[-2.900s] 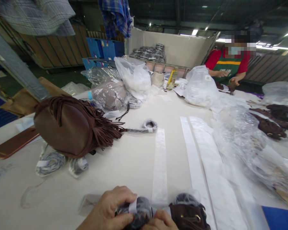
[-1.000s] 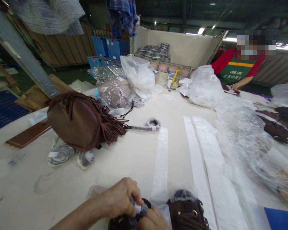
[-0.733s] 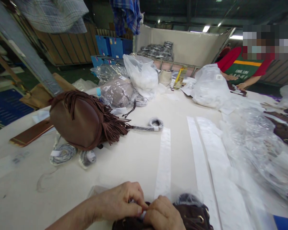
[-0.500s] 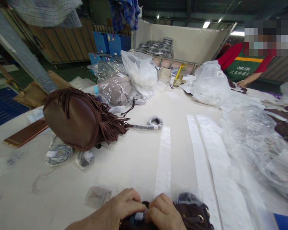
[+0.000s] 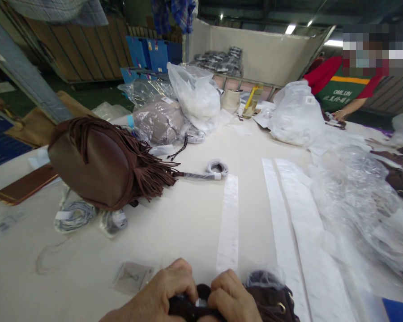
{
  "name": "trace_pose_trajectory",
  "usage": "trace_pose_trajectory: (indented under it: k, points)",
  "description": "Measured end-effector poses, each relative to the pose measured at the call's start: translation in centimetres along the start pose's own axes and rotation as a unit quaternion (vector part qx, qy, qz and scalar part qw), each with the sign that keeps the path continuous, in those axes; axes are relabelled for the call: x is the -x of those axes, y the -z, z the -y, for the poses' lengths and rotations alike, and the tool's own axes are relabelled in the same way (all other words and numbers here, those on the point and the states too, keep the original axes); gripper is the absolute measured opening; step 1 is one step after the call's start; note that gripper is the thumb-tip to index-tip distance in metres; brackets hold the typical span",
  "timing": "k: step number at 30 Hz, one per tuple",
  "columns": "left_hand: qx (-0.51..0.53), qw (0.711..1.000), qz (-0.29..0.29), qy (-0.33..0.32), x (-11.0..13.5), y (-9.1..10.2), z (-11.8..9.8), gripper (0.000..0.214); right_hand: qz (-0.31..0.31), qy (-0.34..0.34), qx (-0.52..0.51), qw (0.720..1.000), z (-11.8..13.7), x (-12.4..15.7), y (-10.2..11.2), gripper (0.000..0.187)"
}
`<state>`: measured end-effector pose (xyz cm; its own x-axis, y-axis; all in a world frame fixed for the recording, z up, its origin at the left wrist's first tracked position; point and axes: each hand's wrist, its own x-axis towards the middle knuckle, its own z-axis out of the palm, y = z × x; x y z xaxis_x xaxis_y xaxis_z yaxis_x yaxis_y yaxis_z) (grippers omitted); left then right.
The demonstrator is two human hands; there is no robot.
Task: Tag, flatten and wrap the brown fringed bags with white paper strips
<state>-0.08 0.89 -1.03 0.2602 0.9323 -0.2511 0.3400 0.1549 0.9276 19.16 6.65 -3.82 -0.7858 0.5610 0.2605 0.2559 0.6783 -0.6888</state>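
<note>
At the bottom edge lies a dark brown bag [image 5: 272,299] with brass eyelets, partly cut off by the frame. My left hand [image 5: 174,288] grips its upper edge with curled fingers. Close beside it, my right hand [image 5: 233,295] pinches the same bag's edge. Between the two hands a bit of white shows inside the opening. A plastic-wrapped coiled strap [image 5: 264,278] rests at the bag's far side. Left of my left hand is a small clear packet [image 5: 133,276] on the table.
A brown fringed bag [image 5: 104,167] lies on the white table [image 5: 181,223], its wrapped strap [image 5: 216,167] coiled. White strips [image 5: 229,219] run lengthwise. Plastic-wrapped goods [image 5: 161,120] and white plastic bags [image 5: 293,116] stand farther back. A co-worker [image 5: 347,89] in a green apron is at far right.
Both hands stay on the bag, and its edge is drawn up between them, covering more of the white piece inside. The view has shifted slightly.
</note>
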Motion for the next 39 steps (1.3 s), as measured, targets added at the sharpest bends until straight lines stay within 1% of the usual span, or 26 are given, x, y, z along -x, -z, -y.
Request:
trace_pose_trajectory:
  k: [3,5,7,10,11,12,13,15,17,20,22,24,26,29,32,34,36,38,39]
  points:
    - [-0.001,1.000,0.002,-0.010,0.2,0.1,-0.3,0.020,0.030,0.008,-0.004,1.000,-0.5,0.0,-0.3,0.042]
    - [-0.013,1.000,-0.009,-0.014,0.6,-0.1,-0.5,0.015,0.026,0.023,0.017,0.999,-0.9,0.1,-1.0,0.045]
    - [-0.009,0.999,-0.036,-0.016,1.1,-0.3,-0.6,0.013,-0.019,0.046,0.042,0.998,-1.4,0.2,-2.1,0.050]
    - [0.014,0.997,-0.070,-0.039,1.5,-0.7,0.1,0.019,-0.123,0.073,0.056,0.988,-1.7,0.1,-3.2,0.056]
    - [0.023,0.995,-0.074,-0.057,1.5,-0.8,0.5,0.021,-0.143,0.078,0.058,0.985,-1.7,0.0,-3.3,0.057]
    - [0.028,0.994,-0.069,-0.077,1.5,-0.8,1.0,0.023,-0.143,0.085,0.059,0.984,-1.6,-0.2,-3.1,0.058]
    - [0.032,0.993,-0.060,-0.098,1.4,-0.8,1.4,0.024,-0.122,0.091,0.060,0.987,-1.5,-0.4,-2.7,0.058]
    - [0.033,0.990,-0.043,-0.127,1.3,-0.7,2.2,0.025,-0.051,0.101,0.054,0.992,-1.3,-0.8,-1.8,0.057]
    - [0.021,0.990,-0.034,-0.133,1.2,-0.7,2.7,0.023,0.013,0.104,0.046,0.993,-1.4,-0.9,-1.5,0.055]
    - [0.001,0.986,-0.048,-0.162,1.1,-0.8,2.9,0.017,0.057,0.108,0.041,0.992,-2.2,-0.5,-2.5,0.055]
    - [-0.002,0.980,-0.049,-0.192,1.0,-0.9,2.9,0.019,0.087,0.096,0.032,0.991,-2.7,-0.2,-3.5,0.054]
    - [-0.002,0.977,-0.045,-0.206,0.9,-1.0,2.9,0.021,0.109,0.078,0.018,0.991,-2.7,-0.1,-3.8,0.053]
    - [0.002,0.980,-0.038,-0.194,0.9,-1.0,2.9,0.017,0.109,0.063,0.011,0.992,-2.2,-0.3,-3.0,0.052]
    - [0.016,0.989,-0.030,-0.145,1.0,-0.9,2.9,0.011,0.085,0.039,-0.041,0.995,-0.9,-1.1,-0.6,0.054]
    - [0.015,0.993,-0.030,-0.113,1.1,-0.6,2.4,0.014,0.075,0.013,-0.098,0.992,0.0,-1.8,1.0,0.051]
    - [-0.018,0.994,-0.030,-0.107,1.2,-0.3,1.6,0.018,0.077,0.004,-0.099,0.992,0.0,-1.9,1.2,0.052]
    - [-0.070,0.991,-0.015,-0.116,1.1,0.0,0.7,0.022,0.068,0.018,-0.084,0.994,-0.2,-1.7,0.8,0.057]
    - [-0.126,0.985,0.006,-0.121,1.0,0.3,-0.2,0.022,0.048,0.042,-0.048,0.997,-0.5,-1.2,0.2,0.056]
    - [-0.153,0.981,0.016,-0.114,0.9,0.5,-0.6,0.021,0.038,0.045,-0.022,0.998,-0.5,-0.8,-0.1,0.054]
